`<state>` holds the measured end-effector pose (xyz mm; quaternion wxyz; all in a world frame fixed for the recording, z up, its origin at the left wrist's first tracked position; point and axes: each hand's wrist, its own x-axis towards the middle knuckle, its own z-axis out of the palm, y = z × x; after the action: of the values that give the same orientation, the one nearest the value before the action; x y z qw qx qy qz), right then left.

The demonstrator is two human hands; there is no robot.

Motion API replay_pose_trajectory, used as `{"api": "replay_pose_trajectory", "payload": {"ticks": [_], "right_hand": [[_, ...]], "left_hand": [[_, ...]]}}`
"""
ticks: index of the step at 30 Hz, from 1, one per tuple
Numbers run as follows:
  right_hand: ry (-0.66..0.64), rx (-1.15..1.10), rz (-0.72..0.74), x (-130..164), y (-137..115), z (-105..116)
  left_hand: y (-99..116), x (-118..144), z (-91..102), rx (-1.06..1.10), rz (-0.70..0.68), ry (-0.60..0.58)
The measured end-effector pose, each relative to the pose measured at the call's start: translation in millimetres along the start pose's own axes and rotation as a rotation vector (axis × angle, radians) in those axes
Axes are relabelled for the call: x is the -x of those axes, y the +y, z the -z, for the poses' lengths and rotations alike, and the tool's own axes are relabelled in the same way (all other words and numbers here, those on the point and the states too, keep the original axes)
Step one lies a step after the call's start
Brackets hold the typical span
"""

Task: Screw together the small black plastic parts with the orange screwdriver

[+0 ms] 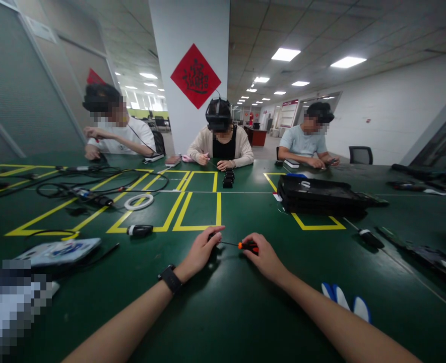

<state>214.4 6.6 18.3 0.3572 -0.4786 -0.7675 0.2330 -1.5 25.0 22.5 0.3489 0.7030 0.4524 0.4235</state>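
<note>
In the middle of the green table, my right hand (262, 254) is closed round the black and orange handle of a screwdriver (241, 245). Its thin shaft points left and its tip meets my left hand (203, 247). The left fingers are pinched round a small dark piece (211, 236), mostly hidden by the thumb, so its kind is unclear. Whether the tip sits in that piece or only beside it, I cannot tell. A dark watch is on my left wrist.
A black and white cylinder (140, 230) and a white ring (138, 202) lie left of my hands, beyond them black cables (90, 194). A black case (317, 194) stands at the right; blue-white gloves (345, 300) lie near my right forearm. Three people sit opposite.
</note>
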Motion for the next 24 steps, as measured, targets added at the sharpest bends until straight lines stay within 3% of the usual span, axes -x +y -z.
{"api": "replay_pose_trajectory", "payload": {"ticks": [10,17,24], "right_hand": [[-0.029,0.058,0.049,-2.7,1.0,-1.4],[-0.01,0.033,-0.027,0.4,-2.4,1.5],[-0.057,0.033,0.016,-1.7,-4.8,3.6]], "left_hand": [[-3.9,-0.7,-2.7,-0.022,-0.034,0.042],[-0.8,-0.4,-1.6,-0.013,-0.009,0.006],[-3.9,-1.5,-3.5,0.044,0.008,0.01]]}}
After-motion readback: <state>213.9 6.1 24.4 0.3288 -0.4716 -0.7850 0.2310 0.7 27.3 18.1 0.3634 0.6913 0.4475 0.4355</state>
